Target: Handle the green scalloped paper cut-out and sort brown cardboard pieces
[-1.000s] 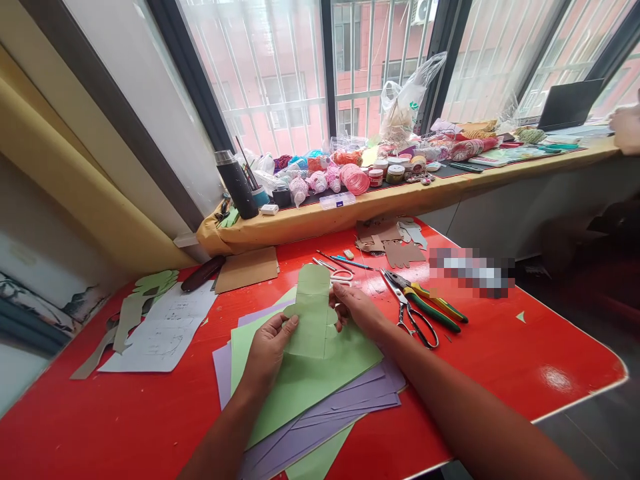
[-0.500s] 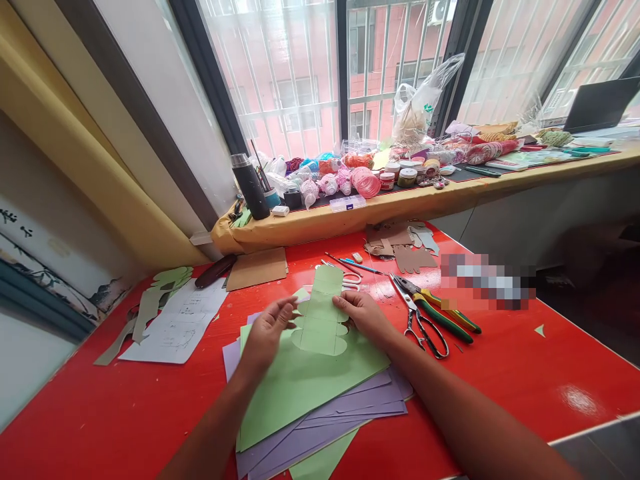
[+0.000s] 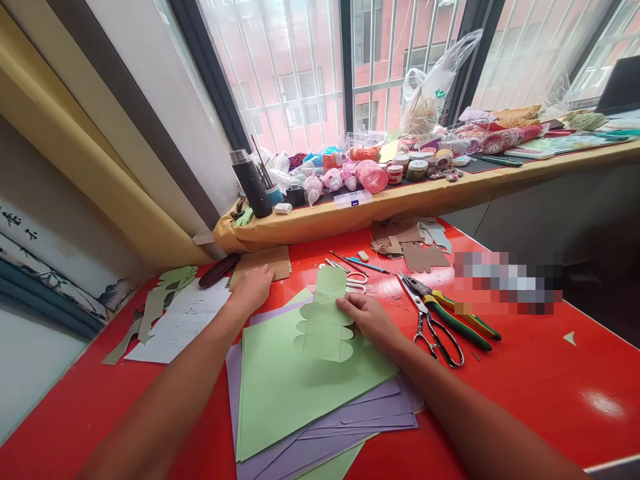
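Between the thumb and fingers of my right hand (image 3: pixel 364 315) is a light green paper cutout (image 3: pixel 323 317) with scalloped side flaps and fold lines, held upright. Under it lie large green sheets (image 3: pixel 290 400) on top of purple sheets (image 3: pixel 360 417). My left hand (image 3: pixel 253 288) reaches to the far left, at the near edge of a brown cardboard piece (image 3: pixel 263 259). Its fingers point away from me and are mostly hidden behind the back of the hand, so whether anything is in them does not show.
Right of the sheets lie metal scissors (image 3: pixel 431 327) and green-yellow pliers (image 3: pixel 450 310). White-handled scissors (image 3: pixel 356 283) and pencils are behind the cutout. A drawn paper sheet (image 3: pixel 183 320) and dark stapler-like object (image 3: pixel 219 270) sit left. A crowded sill (image 3: pixel 310 223) runs behind.
My left hand has left the cutout's side and moved forward and left to the cardboard; the small pale scrap it pinched is out of sight. My right hand keeps its hold.
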`<state>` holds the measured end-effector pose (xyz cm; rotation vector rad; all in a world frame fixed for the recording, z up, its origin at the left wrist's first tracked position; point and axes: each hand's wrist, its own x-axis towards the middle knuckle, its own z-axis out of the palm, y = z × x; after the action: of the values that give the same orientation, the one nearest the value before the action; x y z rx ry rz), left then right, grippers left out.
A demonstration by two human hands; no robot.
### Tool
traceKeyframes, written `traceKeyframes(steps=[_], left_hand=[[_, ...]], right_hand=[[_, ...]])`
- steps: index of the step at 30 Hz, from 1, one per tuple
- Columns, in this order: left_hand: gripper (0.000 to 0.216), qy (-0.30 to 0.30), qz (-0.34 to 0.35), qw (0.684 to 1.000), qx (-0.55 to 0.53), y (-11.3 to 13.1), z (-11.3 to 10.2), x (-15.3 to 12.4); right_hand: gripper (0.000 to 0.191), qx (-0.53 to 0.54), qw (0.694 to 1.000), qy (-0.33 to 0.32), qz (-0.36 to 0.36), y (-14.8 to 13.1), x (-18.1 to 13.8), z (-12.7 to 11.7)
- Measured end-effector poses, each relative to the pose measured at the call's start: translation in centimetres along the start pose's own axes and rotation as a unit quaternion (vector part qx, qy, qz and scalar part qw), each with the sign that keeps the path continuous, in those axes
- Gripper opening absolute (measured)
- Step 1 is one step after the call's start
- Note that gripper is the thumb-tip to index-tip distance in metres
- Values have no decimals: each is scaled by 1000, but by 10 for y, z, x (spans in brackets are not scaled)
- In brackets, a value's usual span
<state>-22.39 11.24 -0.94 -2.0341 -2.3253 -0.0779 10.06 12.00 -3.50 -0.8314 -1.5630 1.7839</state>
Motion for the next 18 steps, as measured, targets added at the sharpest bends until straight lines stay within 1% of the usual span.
traceKeyframes(steps=[6, 11, 18], left_hand=[[42, -35, 41, 994, 93, -4, 11, 10], [38, -37, 60, 989, 129, -5, 9, 12], [39, -22, 36, 988, 146, -11, 8, 13]], right_hand=[[52, -6, 1000, -8, 8, 2, 2, -1], [51, -23, 1000, -5, 7, 0, 2, -2], [50, -24, 1000, -6, 10, 2, 3, -2]])
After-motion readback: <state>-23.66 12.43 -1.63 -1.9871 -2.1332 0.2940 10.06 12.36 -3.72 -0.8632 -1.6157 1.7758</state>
